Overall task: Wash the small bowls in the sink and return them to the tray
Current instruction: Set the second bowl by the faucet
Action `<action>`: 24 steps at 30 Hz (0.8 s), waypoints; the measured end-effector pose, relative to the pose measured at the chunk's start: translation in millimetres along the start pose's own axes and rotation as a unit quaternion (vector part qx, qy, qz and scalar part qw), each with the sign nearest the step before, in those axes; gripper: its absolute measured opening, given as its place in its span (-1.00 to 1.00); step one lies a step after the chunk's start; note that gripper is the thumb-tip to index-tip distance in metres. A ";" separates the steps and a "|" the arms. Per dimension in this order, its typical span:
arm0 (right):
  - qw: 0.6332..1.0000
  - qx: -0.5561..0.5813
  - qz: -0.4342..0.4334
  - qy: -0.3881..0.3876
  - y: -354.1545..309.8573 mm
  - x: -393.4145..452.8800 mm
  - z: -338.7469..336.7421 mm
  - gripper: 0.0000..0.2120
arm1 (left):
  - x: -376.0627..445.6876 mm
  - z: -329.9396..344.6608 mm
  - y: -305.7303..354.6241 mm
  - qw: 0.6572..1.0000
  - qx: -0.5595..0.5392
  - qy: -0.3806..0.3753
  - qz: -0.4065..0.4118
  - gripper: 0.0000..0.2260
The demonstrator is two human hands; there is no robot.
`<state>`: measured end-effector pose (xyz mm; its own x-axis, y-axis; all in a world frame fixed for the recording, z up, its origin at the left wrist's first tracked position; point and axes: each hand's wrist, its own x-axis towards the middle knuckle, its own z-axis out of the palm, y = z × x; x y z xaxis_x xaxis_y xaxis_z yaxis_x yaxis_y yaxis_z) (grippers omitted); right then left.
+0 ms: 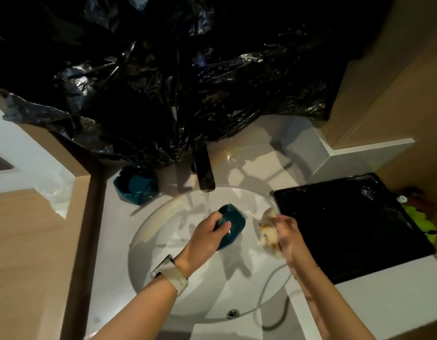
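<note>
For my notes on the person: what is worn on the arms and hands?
Both forearms are bare, with no sleeves in view and no gloves. The left hand has a watch with a pale perforated strap at its wrist. The right hand wears nothing that I can see.

Dim light; black plastic sheet (163, 69) over wall, beige panels (384, 94)

i see a dim, warm-lit scene; hard shadows cross the sink (163, 241), edges bow outward, detail is soft.
</note>
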<state>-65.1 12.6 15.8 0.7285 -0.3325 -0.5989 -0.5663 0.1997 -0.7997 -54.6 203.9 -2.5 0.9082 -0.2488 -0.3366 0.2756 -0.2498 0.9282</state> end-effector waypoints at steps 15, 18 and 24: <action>0.983 -0.075 -0.151 -0.066 -24.7 42.9 -51.2 -0.87 | 117.3 59.1 43.8 0.824 0.472 0.220 0.224 -0.98; 0.991 -0.040 -0.109 -0.073 -26.3 52.0 -52.0 -0.88 | 132.5 61.2 45.2 0.839 0.467 0.234 0.155 -0.87; 0.994 -0.020 -0.014 -0.109 -31.0 56.5 -66.8 -0.75 | 153.7 54.4 35.6 0.868 0.435 0.232 0.065 -0.88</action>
<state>-32.2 -74.0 9.6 0.8077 -0.1281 -0.5755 -0.5567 0.1556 -0.8160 77.8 105.9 -29.8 0.9984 0.0254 0.0504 0.0022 -0.9098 0.4150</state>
